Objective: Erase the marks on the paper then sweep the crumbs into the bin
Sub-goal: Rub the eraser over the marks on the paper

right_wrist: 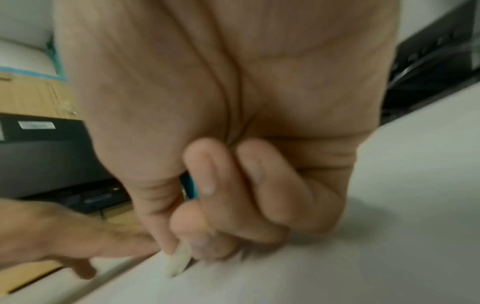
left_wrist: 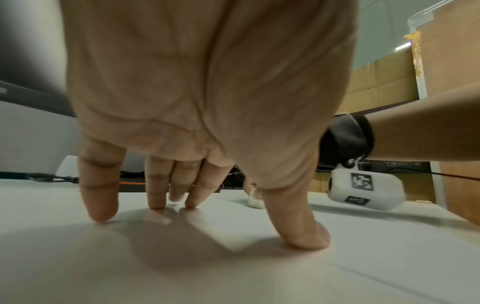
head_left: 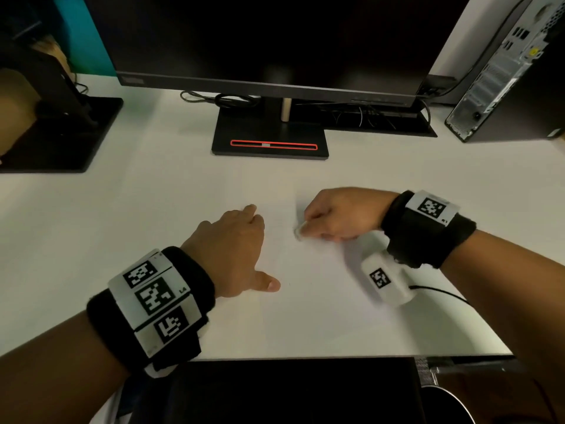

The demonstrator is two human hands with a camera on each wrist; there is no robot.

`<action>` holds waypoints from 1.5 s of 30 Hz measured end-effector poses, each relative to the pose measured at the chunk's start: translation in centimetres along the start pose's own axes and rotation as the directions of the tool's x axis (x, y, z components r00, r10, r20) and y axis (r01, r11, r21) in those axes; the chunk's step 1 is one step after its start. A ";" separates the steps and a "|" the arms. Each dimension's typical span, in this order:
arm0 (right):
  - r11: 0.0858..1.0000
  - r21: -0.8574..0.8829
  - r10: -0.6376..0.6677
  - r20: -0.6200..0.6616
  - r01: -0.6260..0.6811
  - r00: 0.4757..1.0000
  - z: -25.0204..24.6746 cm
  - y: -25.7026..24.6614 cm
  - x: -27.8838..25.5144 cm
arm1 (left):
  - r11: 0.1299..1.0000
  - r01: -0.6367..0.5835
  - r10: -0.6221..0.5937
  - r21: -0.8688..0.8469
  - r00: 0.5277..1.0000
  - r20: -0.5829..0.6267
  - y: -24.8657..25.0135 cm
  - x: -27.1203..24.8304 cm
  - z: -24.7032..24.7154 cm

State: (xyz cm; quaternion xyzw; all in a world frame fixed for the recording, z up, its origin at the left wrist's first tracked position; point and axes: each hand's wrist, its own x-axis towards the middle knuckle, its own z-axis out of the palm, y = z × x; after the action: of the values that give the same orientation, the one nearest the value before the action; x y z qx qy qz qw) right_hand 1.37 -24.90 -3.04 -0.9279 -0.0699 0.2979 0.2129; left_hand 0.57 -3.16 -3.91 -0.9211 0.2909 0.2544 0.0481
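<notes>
I judge I am in the erasing step, and the sweeping has not begun. Nearest me, at about 4 o'clock past the desk edge, a dark round rim (head_left: 449,402) shows; it may be the bin, but I cannot tell.

My left hand (head_left: 232,249) lies at about 10 o'clock from there, spread flat, the fingers (left_wrist: 100,197) straight and the thumb out, their tips pressing the paper (head_left: 305,316) down so it cannot slide. It holds nothing.

A little farther, at 3 o'clock from the left hand and close beside it without touching, my right hand (head_left: 339,214) is curled, thumb and forefinger pinching a small pale eraser (right_wrist: 179,260). The eraser sticks out below the fingertips, tilted, its lower end on the sheet.

Faint grey marks (head_left: 298,209) lie around the eraser, at 12 o'clock from it, so some erasing is left. Crumbs are too small to make out here.

Farthest off, at 12 o'clock, stands the monitor base (head_left: 269,142).
</notes>
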 end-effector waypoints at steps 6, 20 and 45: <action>0.995 -0.084 -0.062 -0.035 0.059 0.997 0.2 -0.5 0.2 | 0.996 0.040 -0.041 0.083 0.999 0.011 0.3 0.2 -0.3; 0.994 -0.043 -0.094 0.109 0.099 0.990 1.2 -2.0 0.8 | 0.999 0.051 -0.052 0.014 0.997 0.053 -0.1 0.4 0.0; 0.995 -0.068 -0.070 0.026 0.071 0.997 1.2 -2.2 2.1 | 0.997 0.044 -0.046 0.057 0.998 0.037 -0.1 -0.1 -0.2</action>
State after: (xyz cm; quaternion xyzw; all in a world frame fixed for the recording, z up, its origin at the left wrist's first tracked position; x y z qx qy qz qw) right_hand 2.40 -21.96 -4.03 -0.9281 -0.1153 0.2983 0.1905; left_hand 0.59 -3.08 -3.71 -0.9207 0.2760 0.2625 0.0850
